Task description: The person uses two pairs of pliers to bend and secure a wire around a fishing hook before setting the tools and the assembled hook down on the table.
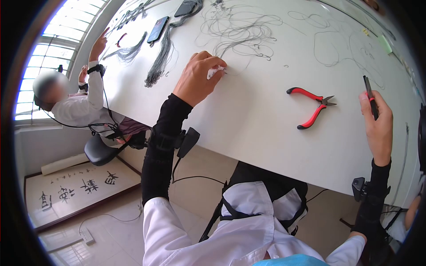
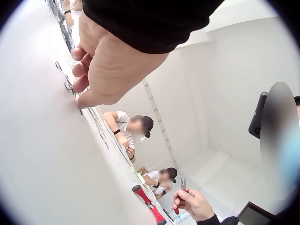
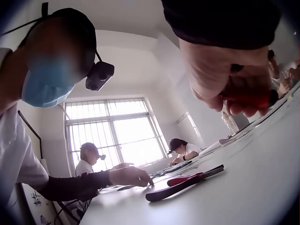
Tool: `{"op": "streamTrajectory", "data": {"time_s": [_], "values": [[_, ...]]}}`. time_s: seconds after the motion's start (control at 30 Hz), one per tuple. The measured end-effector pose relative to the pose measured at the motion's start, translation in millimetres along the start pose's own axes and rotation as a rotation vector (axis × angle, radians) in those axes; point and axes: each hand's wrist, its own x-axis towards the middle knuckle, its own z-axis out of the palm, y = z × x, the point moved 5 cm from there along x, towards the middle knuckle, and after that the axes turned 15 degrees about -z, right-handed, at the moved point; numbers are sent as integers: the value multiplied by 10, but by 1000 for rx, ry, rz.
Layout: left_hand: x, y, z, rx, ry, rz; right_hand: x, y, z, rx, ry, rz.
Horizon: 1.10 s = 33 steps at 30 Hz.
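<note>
Presently, the left hand [image 1: 197, 77] is pinching a white scrap [image 1: 214, 72] (material unclear); the right hand [image 1: 380, 128] is gripping pliers [image 1: 372, 101]; a second pair [image 1: 323, 101] is lying on the bench [image 1: 257, 119].

The worktop [image 1: 248, 115] stretches in front of the seated person. Pliers [image 1: 325, 102] lie on it between the left grip [image 1: 199, 77] and the right grip [image 1: 377, 119], nearer the right, which holds another tool [image 1: 369, 91]. A scrap [image 1: 216, 73] sits in the left grip, just over the worktop. Beyond that grip I see a tangle of line [image 1: 230, 46]. To its left runs a bundle of strands [image 1: 163, 57], with a phone [image 1: 158, 29] just beside it. Farther left sits another person [image 1: 88, 104], a window [image 1: 49, 66] behind them. A framed panel [image 1: 84, 190] lies on the floor, left of the worktop.
</note>
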Motion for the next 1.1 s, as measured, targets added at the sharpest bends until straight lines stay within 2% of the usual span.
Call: {"op": "streamTrajectory", "data": {"time_s": [0.2,0.4,0.5,0.6,0.77,0.83,0.9,1.1], "values": [[46,-32,38,11,-101,-5,18,-106,133,72,2,2],[64,-23,66,106,-75,14,29,-198,245,119,-24,17],[30,43,49,31,22,90,44,-252,302,170,-38,8],[-42,386,-51,-142,-13,38,63,-333,367,295,-53,-5],[-61,1184,240,-460,-137,232,107,-454,495,582,-41,-24],[4,1419,363,-435,-165,323,129,-413,550,644,-25,17],[81,1531,505,-455,-192,363,142,-356,582,695,-13,80],[206,1549,616,-611,-326,255,155,-173,649,770,-7,108]]}}
